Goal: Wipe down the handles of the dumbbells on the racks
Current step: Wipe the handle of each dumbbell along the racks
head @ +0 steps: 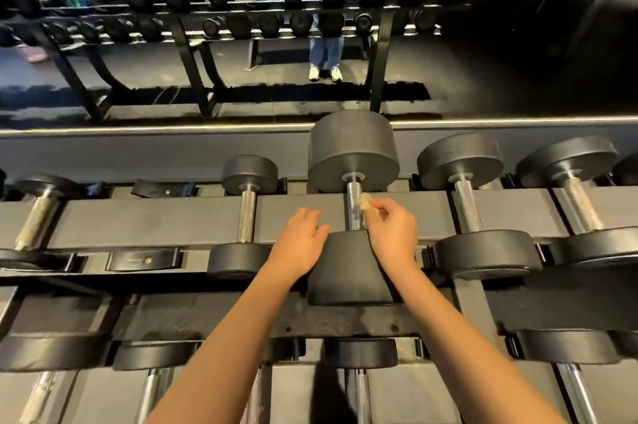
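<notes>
- The knurled steel handle (354,207) of the large black round-headed dumbbell (352,147) sits mid-way along the upper grey rack (300,213).
- The right hand (393,233) pinches a small pale crumpled wipe (366,200) against the handle's right side, fingertips closed on it.
- The left hand (300,240) rests at the near head's left edge, fingers loosely bent, holding nothing.
- This handle looks mid-wipe; next, the wipe needs drawing round the bar, then on to a neighbouring handle.

Open gaps over the flat grey metal rack beam (165,219) flank the knurled steel handle (353,207); a big black round dumbbell head (352,147) blocks each end.
</notes>
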{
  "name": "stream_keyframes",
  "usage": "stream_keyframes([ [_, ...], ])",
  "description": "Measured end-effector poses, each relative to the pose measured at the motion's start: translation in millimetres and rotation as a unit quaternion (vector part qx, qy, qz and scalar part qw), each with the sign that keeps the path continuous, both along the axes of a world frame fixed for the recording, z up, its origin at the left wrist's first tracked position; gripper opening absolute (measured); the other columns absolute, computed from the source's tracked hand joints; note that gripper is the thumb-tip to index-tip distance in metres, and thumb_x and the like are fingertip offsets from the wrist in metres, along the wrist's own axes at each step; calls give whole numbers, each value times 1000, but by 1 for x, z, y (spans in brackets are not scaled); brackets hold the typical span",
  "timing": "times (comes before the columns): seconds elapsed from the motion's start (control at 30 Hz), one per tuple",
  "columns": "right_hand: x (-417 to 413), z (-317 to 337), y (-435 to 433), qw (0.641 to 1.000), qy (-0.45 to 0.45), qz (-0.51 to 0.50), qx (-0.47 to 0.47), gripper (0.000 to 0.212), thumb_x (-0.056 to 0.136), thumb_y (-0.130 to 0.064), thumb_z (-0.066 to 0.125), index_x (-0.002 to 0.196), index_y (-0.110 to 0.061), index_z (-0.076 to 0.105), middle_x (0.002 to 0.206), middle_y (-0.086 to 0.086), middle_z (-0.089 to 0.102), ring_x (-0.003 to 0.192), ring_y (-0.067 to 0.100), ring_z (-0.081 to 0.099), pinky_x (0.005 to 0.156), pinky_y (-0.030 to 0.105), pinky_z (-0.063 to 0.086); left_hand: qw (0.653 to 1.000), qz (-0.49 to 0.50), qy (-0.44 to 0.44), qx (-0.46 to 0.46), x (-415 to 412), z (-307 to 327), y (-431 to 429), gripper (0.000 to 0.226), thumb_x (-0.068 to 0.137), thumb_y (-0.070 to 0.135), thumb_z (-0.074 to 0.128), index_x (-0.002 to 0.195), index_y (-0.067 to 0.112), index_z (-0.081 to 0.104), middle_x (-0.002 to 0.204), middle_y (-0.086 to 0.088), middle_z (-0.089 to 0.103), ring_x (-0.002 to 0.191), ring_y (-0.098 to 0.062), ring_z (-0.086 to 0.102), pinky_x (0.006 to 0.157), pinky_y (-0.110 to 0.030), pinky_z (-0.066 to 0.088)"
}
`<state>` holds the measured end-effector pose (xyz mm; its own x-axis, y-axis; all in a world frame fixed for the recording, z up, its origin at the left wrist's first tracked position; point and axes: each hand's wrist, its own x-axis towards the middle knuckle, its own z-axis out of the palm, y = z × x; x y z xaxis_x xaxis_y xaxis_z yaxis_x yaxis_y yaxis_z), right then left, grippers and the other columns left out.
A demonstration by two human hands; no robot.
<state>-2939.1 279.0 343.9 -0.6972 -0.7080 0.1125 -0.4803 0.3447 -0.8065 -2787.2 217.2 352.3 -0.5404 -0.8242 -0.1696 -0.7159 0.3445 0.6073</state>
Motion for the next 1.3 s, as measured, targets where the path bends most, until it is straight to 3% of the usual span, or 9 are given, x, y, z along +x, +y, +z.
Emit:
stream_keyframes([
  [0.17,0,2,0,1000,-16,-10,8,18,90,-19,62,105,-13,70,95,2,69,86,17,61,70,27,45,997,-12,29,-73,-25,16,-45,57,100,23,44,151,10,20,152,-7,25,138,-23,26,112,-32,23],
  [0.33,-2,3,0,999,-38,-17,29,17,89,-22,64,103,-16,71,89,-1,69,84,16,62,70,29,49,982,-76,-9,-174,-53,34,-80,59,101,27,43,152,17,16,160,-1,13,144,-20,15,114,-38,24],
  [0.4,-3,3,-1,998,-50,-18,30,16,88,-23,66,101,-16,72,85,-3,67,80,14,61,67,30,50,981,-87,2,-175,-57,32,-87,57,101,25,43,152,17,19,160,1,14,145,-18,14,114,-36,25],
  [0.53,-4,4,-4,997,-49,-22,56,14,87,-24,68,98,-18,73,82,-5,65,75,10,58,55,14,39,978,-104,21,-180,-52,29,-96,52,101,23,41,151,19,24,158,3,18,143,-16,16,109,-34,33],
  [0.6,-5,5,-4,995,-51,-17,81,12,86,-25,69,96,-20,72,83,-4,65,76,12,58,55,17,39,975,-114,25,-189,-50,31,-100,49,102,23,40,149,20,28,157,4,22,141,-16,20,105,-34,37],
  [0.83,-25,4,-40,986,-86,-2,142,14,83,-17,72,96,-13,73,85,3,67,81,22,64,80,37,54,975,-118,41,-182,-49,25,-104,48,102,23,39,149,22,29,156,4,23,142,-15,18,109,-36,33],
  [0.97,-35,-3,-62,982,-85,11,170,18,83,-15,73,100,-11,70,94,4,65,88,19,62,78,26,49,979,-115,34,-167,-49,23,-105,48,102,22,39,149,24,28,156,7,22,142,-14,17,109,-35,34],
  [1.17,-33,-2,-86,993,-81,5,90,3,85,-6,68,84,-4,70,74,3,61,68,15,55,62,16,43,979,-114,56,-157,-49,23,-108,46,101,18,39,147,22,33,154,6,27,139,-12,19,105,-31,33],
  [1.3,-32,-2,-95,995,-63,12,74,10,83,-6,69,77,2,69,73,10,64,72,18,55,71,29,46,980,-114,68,-151,-49,22,-108,46,101,18,38,147,22,34,154,5,28,139,-12,20,105,-32,33],
])
